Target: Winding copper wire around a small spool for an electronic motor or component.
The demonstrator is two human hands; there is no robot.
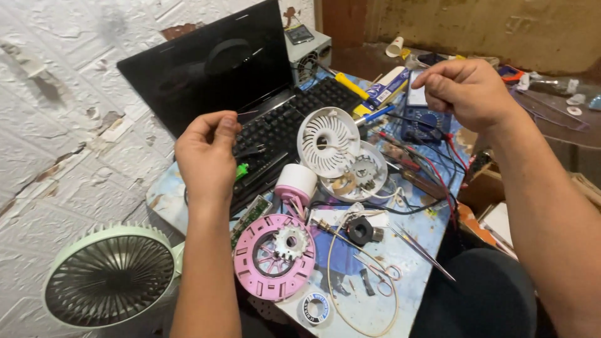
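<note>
Head view: both hands raised over a cluttered worktop (400, 263), a fine wire stretched between them.

Left hand (206, 150) pinches a thin wire (247, 113) above the laptop keyboard (282, 125); right hand (466, 91) is closed, its hold hidden. Pulled tighter, the wire may well snap, or slip and snag the white fan grille (327, 139) and pink fan housing (274, 256) below.

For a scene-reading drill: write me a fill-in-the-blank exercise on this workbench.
1. The round slotted housing under the left hand is ____ in colour.
2. The small fan at the lower left is pale ____.
3. Behind the left hand stands an open ____ with a dark screen.
4. Both hands are ____ above the table.

Missing: pink; green; laptop; raised
</note>
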